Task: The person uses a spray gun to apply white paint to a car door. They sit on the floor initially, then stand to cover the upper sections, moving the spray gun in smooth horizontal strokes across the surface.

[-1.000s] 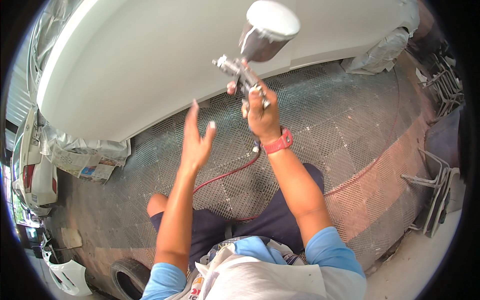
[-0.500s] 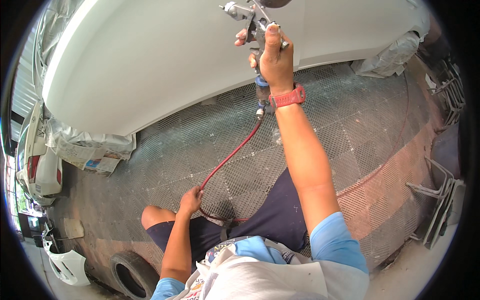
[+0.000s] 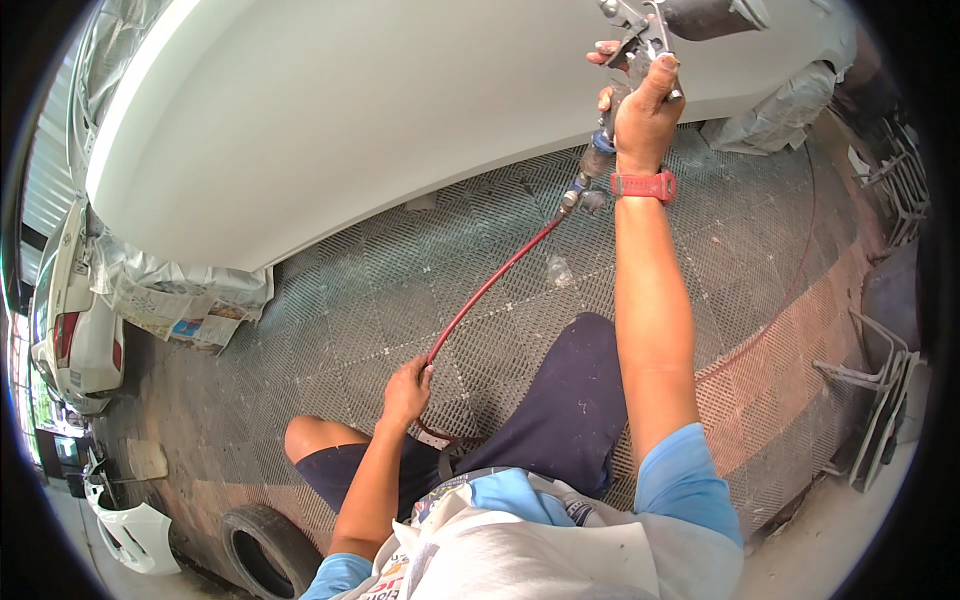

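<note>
My right hand [image 3: 645, 115] is wrapped round the handle of a spray gun [image 3: 640, 35], with a red watch at the wrist. The gun's dark cup [image 3: 710, 18] sticks out to the right at the top edge. From its lower end a red air hose [image 3: 500, 275] runs down toward my lap. My left hand [image 3: 408, 390] is closed round that hose, low in front of my left knee. Beyond the gun spreads a large, smooth, pale car body panel [image 3: 400, 100]; the gun is held over it, though the exact gap cannot be told.
Silver sheeting and newspaper [image 3: 185, 295] cover parts at the panel's left end, and more sheeting [image 3: 780, 105] hangs at its right. A tyre [image 3: 265, 550] lies lower left, near a white bumper [image 3: 135, 530]. A white car [image 3: 80, 320] stands far left; metal racks [image 3: 880, 400] are at right.
My right hand has swept the spray gun to the right along the panel. The left hand has shifted slightly right and up with the hose, which now stretches straighter.
</note>
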### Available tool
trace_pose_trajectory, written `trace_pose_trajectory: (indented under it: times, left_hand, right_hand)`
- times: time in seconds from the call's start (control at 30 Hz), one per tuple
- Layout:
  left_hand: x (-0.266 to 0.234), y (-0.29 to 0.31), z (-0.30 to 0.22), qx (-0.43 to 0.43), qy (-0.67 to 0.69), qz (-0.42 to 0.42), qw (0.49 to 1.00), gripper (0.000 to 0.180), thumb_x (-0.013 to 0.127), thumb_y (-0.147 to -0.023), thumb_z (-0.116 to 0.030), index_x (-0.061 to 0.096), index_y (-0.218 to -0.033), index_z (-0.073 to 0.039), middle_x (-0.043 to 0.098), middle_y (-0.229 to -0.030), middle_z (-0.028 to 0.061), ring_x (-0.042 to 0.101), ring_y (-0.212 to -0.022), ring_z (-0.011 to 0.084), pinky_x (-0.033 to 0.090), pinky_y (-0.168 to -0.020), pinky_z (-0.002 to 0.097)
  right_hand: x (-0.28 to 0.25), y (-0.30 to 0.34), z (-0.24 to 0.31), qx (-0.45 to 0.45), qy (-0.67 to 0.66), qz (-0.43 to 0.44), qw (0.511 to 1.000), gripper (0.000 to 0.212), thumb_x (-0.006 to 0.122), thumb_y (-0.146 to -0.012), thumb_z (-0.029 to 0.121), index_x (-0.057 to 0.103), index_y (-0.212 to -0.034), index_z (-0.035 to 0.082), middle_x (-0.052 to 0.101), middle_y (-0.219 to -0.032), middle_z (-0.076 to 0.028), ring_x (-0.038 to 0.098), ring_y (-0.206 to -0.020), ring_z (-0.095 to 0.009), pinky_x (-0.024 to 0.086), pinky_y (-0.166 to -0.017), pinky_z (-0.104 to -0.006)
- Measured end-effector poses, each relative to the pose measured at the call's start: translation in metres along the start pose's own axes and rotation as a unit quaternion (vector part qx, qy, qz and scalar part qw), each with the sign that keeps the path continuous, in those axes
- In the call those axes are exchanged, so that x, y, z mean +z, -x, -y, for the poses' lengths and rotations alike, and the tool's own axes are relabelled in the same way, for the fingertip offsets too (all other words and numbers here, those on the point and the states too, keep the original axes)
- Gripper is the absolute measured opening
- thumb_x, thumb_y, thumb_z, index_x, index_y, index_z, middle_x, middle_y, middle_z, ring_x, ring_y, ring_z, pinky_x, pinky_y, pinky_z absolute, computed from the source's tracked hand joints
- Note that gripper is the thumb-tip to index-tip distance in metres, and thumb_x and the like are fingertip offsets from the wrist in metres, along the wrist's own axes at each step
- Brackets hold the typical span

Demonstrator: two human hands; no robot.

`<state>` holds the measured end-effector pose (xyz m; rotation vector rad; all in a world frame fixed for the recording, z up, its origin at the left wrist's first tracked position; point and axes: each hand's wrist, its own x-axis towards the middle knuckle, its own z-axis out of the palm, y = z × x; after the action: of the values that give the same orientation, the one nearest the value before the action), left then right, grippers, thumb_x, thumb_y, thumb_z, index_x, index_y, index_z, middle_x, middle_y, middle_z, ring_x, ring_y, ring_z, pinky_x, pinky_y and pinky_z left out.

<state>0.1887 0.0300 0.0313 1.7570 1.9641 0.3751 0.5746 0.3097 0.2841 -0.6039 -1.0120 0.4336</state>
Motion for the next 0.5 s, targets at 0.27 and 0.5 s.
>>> trace_pose_trajectory:
  times: [0.27,0.5]
  left_hand:
    - [-0.005,0.017,0.009,-0.025,-0.020,0.039,0.999,0.031,0.066,-0.103,-0.024,0.071,-0.127,-0.005,0.075,-0.113,0.0245,0.071,-0.106,0.0449,0.055,-0.092,0.0531]
    - [-0.003,0.034,0.007,-0.018,0.010,0.039,0.999,0.031,0.066,-0.103,-0.025,0.073,-0.125,-0.005,0.075,-0.111,0.0251,0.071,-0.105,0.0457,0.055,-0.091,0.0532]
  right_hand:
    - [0.055,0.027,-0.002,0.068,-0.085,0.119,0.987,0.063,0.047,-0.112,0.059,0.069,-0.110,0.000,0.077,-0.094,-0.008,0.075,-0.084,-0.015,0.050,-0.051,-0.0241]
    - [0.064,0.029,0.003,0.101,-0.100,0.160,0.977,0.058,0.049,-0.112,0.055,0.069,-0.111,0.000,0.078,-0.096,-0.009,0.077,-0.085,-0.016,0.050,-0.050,-0.0241]
